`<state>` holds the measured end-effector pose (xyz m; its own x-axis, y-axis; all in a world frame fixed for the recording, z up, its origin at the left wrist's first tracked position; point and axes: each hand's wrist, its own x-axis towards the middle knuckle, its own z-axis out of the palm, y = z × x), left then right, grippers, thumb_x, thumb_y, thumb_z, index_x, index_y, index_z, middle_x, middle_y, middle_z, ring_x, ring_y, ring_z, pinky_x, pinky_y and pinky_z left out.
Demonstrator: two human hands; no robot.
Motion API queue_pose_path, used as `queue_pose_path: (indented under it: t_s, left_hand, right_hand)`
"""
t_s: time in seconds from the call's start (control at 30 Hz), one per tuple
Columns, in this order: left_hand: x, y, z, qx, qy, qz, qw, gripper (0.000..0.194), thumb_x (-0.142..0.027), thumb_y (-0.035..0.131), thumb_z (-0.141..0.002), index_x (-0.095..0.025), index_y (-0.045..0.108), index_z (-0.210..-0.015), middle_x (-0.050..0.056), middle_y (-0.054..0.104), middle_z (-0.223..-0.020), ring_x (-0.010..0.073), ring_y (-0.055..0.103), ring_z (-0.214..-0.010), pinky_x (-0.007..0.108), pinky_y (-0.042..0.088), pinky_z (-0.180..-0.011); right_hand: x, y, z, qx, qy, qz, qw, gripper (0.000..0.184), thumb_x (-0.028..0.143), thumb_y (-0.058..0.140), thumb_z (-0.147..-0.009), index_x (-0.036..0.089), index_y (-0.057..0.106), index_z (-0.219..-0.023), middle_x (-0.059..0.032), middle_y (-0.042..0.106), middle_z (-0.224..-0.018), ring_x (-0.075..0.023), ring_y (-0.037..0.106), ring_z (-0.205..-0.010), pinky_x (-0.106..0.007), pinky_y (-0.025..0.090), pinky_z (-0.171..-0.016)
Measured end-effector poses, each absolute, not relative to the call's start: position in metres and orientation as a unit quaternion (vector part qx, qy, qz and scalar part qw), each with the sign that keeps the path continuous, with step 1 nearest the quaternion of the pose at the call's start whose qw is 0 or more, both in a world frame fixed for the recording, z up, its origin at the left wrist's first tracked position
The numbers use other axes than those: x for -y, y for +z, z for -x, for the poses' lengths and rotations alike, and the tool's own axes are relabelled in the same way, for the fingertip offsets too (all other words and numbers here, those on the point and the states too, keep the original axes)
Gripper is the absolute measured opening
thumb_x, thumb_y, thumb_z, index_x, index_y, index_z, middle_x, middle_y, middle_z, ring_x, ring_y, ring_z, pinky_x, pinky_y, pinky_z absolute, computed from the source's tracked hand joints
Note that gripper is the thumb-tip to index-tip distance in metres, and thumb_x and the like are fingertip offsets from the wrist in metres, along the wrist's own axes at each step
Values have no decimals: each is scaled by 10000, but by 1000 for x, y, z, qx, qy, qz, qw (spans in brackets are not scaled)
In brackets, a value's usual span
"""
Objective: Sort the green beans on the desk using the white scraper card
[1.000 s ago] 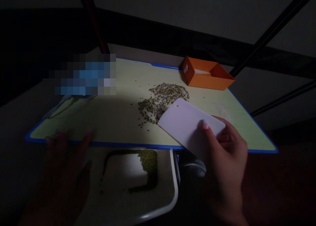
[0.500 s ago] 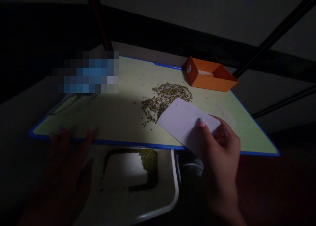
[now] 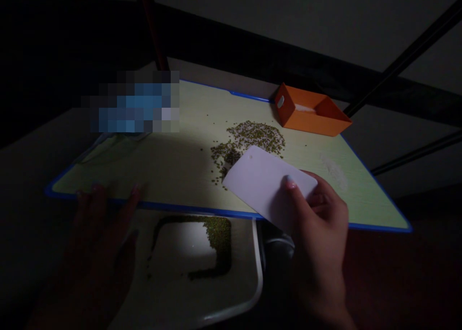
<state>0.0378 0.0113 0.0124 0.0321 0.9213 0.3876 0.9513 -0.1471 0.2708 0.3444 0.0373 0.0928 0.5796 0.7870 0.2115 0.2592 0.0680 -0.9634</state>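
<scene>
My right hand (image 3: 321, 214) is closed on a white plastic scraper (image 3: 263, 181), thumb on top and fingers underneath. The scraper's far left edge meets a scattered pile of small green beans (image 3: 256, 135) on a pale green board (image 3: 173, 171) with a blue rim. In deep shadow, my left hand (image 3: 104, 234) has its fingers spread, with the tips at the board's near left edge. Below that near edge is a white tub (image 3: 258, 272), with more green beans (image 3: 220, 238) gathered along the sides of its bottom.
An orange open box (image 3: 314, 113) with something white inside stands at the board's back right. Whitish powder (image 3: 334, 171) lies on the right of the board. A pixelated blue patch (image 3: 140, 104) covers the back left. Dark bars cross behind the board.
My right hand has drawn the scraper slightly left and toward me at the edge of the beans. The whole view has shifted a little. My left hand keeps its place at the board's edge.
</scene>
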Motion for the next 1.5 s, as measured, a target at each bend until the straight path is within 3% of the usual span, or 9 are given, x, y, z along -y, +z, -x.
queue_pose_path:
  t_s: [0.2, 0.4, 0.73, 1.03, 1.5]
  left_hand:
    - [-10, 12, -38, 663, -231, 712, 27, 675, -337, 420, -953, -457, 175, -1571, -28, 9, -1791, 397, 95, -1640, 767, 254, -1292]
    - [-9, 11, -37, 653, -242, 717, 33, 685, -325, 431, -953, -471, 166, -1568, -54, 13, -1788, 388, 129, -1637, 759, 237, -1306]
    - [-9, 9, -32, 647, -248, 720, 31, 689, -332, 446, -948, -487, 172, -1561, -142, -26, -1767, 379, 108, -1637, 773, 224, -1308]
    - [-13, 7, -32, 660, -239, 712, 36, 666, -367, 419, -949, -504, 178, -1555, -119, 6, -1774, 420, 161, -1618, 819, 319, -1240]
    - [-10, 7, -33, 659, -247, 710, 27, 680, -335, 423, -951, -522, 159, -1550, -117, 22, -1774, 399, 158, -1623, 814, 312, -1251]
  right_hand:
    - [-39, 92, -345, 398, 198, 661, 604, 219, 428, 799, -791, 225, 761, -865, 51, 506, -542, -107, 410, -435, -218, 231, -369]
    - [-39, 88, -354, 391, 186, 669, 604, 299, 478, 806, -804, 220, 750, -943, 37, 558, -601, -117, 449, -469, -230, 284, -400]
    - [-41, 85, -350, 380, 180, 678, 603, 347, 491, 820, -777, 203, 746, -956, 50, 523, -591, -109, 416, -467, -230, 256, -409]
    - [-44, 85, -348, 392, 163, 675, 603, 299, 466, 799, -800, 202, 741, -928, 56, 493, -575, -104, 401, -462, -228, 246, -408]
    - [-67, 87, -333, 423, 174, 660, 595, 261, 419, 744, -783, 177, 730, -878, 44, 507, -613, -118, 438, -535, -247, 276, -461]
